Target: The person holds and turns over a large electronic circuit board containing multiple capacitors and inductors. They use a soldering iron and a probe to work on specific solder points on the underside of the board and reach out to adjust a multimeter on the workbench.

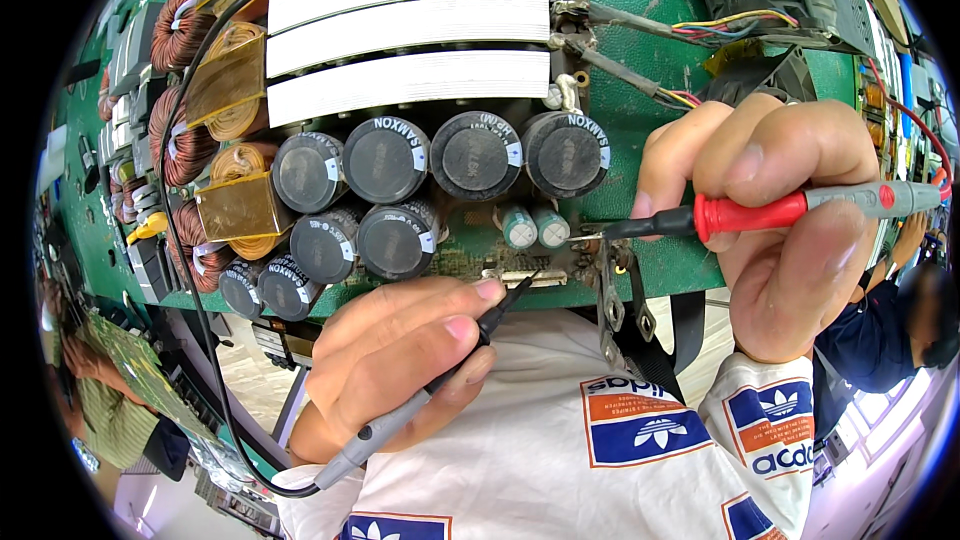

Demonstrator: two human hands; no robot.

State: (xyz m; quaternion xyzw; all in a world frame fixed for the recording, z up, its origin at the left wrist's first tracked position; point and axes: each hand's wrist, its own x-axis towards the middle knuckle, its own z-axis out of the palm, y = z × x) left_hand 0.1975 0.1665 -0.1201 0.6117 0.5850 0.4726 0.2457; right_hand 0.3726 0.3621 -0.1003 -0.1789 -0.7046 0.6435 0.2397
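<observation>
My left hand [385,360] grips a grey-and-black probe [375,432], its dark tip down at a small metal-and-white part near the board's lower edge. My right hand [780,260] holds a red-and-grey probe [750,211]; its thin metal tip is beside two small green capacitors [519,227], and I cannot tell if it touches anything. The circuit board [470,260] carries several large black cylinder capacitors [385,159], white finned strips [407,85] and copper coils [185,130]. A dark metal bracket [612,300] hangs below the right probe's tip.
Black fans [775,0] with wires sit at upper right on the green mat [630,90]. A black cable runs down the left past my left hand. A co-worker [875,340] in dark clothing is at right, another [120,420] at far left beside a green board [150,370].
</observation>
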